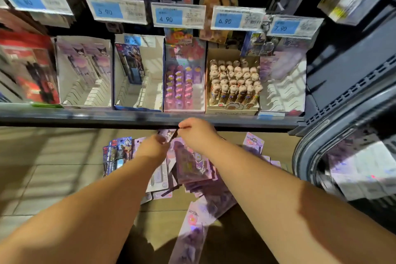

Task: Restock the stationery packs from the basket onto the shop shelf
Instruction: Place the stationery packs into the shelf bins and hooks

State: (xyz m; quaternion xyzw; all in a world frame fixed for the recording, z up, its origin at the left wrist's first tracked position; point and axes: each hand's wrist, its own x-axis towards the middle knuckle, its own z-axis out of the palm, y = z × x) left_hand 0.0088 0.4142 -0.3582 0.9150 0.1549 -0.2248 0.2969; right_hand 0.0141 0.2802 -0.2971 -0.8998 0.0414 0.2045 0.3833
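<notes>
Two bare forearms reach out over the tan tiled floor. The left hand curls round a lilac carded stationery pack, and the right hand pinches its top edge between thumb and fingertips. The pack is held just below the grey metal shelf edge, above a loose heap of purple packs lying on the floor. A dark grey plastic basket stands to the right with more packs inside. On the shelf a white cardboard display box is partly filled.
</notes>
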